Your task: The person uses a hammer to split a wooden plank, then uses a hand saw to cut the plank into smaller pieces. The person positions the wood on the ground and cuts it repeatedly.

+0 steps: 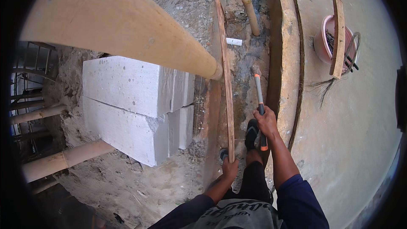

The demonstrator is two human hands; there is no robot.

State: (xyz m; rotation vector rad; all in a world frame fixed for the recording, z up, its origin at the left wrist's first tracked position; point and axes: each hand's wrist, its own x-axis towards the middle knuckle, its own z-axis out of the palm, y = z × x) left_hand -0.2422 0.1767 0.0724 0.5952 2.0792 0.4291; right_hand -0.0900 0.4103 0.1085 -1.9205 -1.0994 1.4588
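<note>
My left hand (229,168) is closed round the lower end of a long, narrow wooden strip (224,72), which reaches up past the top of the trench. My right hand (266,121) grips a hammer (260,89) with a dark and orange handle; its head points away from me, over the wet, dirty channel floor. Just beyond the hammer head, a small white object (234,42) lies beside the strip. My feet (252,135) stand in the narrow channel.
Stacked white blocks (118,85) sit on the left, among bamboo poles (68,161) and a thick near pole (148,34); scaffolding shows beyond the left edge. A concrete ledge (283,38) borders the right. A pink bucket (321,44) holding tools and wire has a short plank (337,29) across it.
</note>
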